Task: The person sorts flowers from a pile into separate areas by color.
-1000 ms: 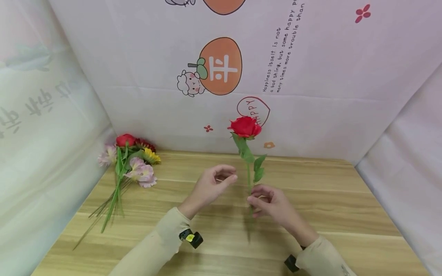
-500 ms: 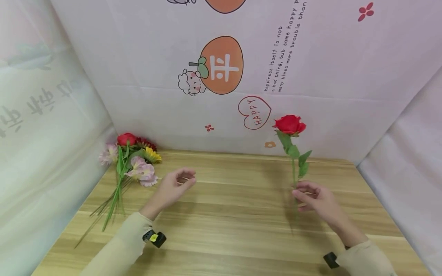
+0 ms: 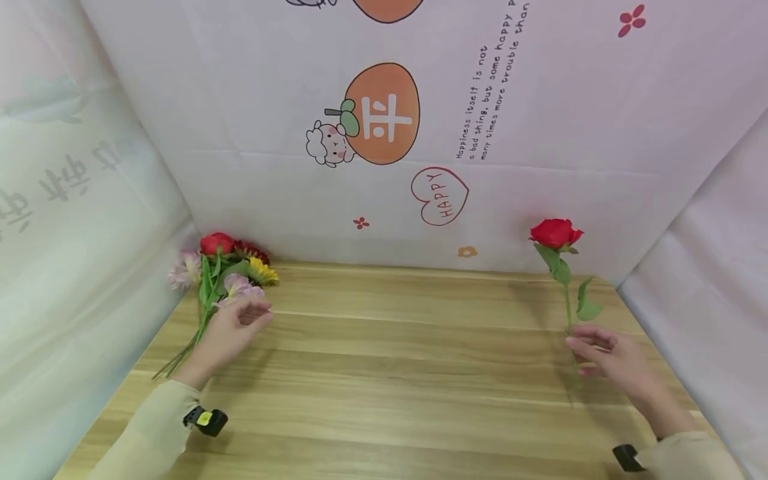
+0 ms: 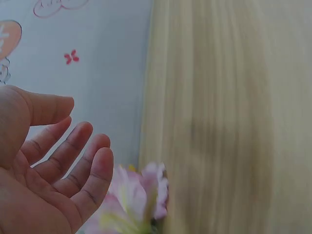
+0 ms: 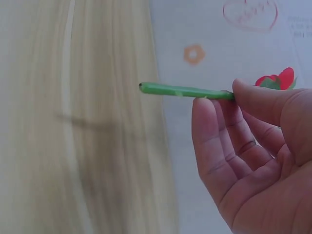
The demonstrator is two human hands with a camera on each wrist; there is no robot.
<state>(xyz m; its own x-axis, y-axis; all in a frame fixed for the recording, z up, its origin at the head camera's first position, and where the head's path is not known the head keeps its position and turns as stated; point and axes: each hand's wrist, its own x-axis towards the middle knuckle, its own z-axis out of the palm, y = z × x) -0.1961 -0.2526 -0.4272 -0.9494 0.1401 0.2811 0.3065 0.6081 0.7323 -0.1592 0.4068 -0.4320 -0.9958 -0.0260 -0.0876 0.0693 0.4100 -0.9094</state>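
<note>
At the right side of the table, my right hand [image 3: 618, 360] pinches the green stem of a red artificial rose [image 3: 556, 233] between thumb and fingers. The bloom points up and leaves branch from the stem. In the right wrist view, the cut end of the stem [image 5: 183, 91] sticks out past the fingertips. My left hand [image 3: 231, 333] holds nothing, its fingers loosely bent. It overlaps a pile of artificial flowers at the left: a red one [image 3: 217, 244], a yellow one [image 3: 262, 271] and pale pink ones [image 3: 239, 285]. Part of their stems is hidden behind this hand. Pink petals [image 4: 134, 195] show below its fingertips.
A wood-grain table [image 3: 384, 380] lies under both hands. White printed cloth [image 3: 252, 180] stands along its back edge, with more cloth at the left and right sides. Both wrists wear black straps with small devices, one of them on the left wrist [image 3: 207, 420].
The right hand has carried the rose from the middle to the right, and the bloom sits slightly lower. My left hand has moved left and down to the flower pile.
</note>
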